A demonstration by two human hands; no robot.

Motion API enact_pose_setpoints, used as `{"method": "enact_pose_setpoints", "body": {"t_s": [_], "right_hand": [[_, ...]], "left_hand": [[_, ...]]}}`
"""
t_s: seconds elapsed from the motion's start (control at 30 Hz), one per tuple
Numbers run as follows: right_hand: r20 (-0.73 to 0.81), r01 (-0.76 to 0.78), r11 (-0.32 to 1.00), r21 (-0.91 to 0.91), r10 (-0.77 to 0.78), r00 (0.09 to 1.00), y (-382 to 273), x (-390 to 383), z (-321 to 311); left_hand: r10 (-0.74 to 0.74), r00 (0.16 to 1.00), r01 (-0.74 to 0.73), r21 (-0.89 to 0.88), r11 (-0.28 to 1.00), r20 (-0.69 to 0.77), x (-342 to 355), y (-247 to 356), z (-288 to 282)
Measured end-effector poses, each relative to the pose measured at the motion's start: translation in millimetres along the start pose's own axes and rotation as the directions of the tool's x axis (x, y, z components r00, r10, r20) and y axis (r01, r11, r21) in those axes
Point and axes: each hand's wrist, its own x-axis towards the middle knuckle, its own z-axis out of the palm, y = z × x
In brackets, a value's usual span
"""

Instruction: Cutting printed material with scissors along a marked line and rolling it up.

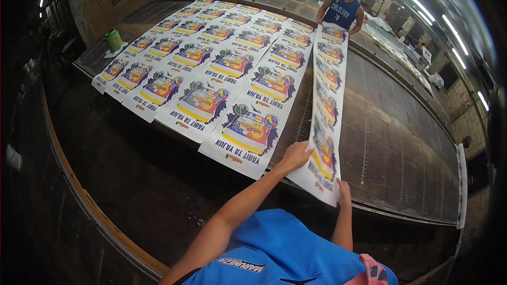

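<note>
A long white printed strip (330,103), of fabric or paper, stretches over the dark table with a column of repeated colour prints on it. My left hand (297,156) grips its near left edge, fingers closed. At its near right corner my right hand (344,190) pinches the other edge. The strip's near end hangs past the table's front edge, slightly blurred by motion. Across the table a co-worker (342,9) in a blue sleeveless top is at the far end of the strip. Left of it, several matching printed strips (235,89) lie side by side, slightly overlapping.
The long dark table (391,137) has scale marks along its surface and a raised rail at the far side. A green can (113,40) stands at the table's left end. Another table edge (113,232) curves behind me at left. More printed sheets (406,63) lie at the far right.
</note>
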Motion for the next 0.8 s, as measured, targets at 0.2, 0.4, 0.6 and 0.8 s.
{"method": "enact_pose_setpoints", "body": {"t_s": [0.2,0.4,0.6,0.8], "right_hand": [[0.560,-0.306,0.828,0.469,-0.011,0.828,-65,-9,41],[0.461,-0.265,0.918,0.296,0.105,0.881,-133,-44,146],[0.529,-0.313,0.934,0.170,0.182,0.829,-104,-50,254],[0.341,-0.247,0.968,0.047,0.217,0.915,-141,-79,287]], "left_hand": [[-0.022,1.000,0.022,-0.056,0.998,0.002,-3,-5,-94],[-0.232,0.970,0.228,-0.064,0.972,-0.066,-38,-106,-198],[-0.468,0.883,0.468,0.092,0.879,-0.025,-75,-228,-243],[-0.524,0.850,0.452,0.440,0.776,0.052,-84,-269,-254]]}}
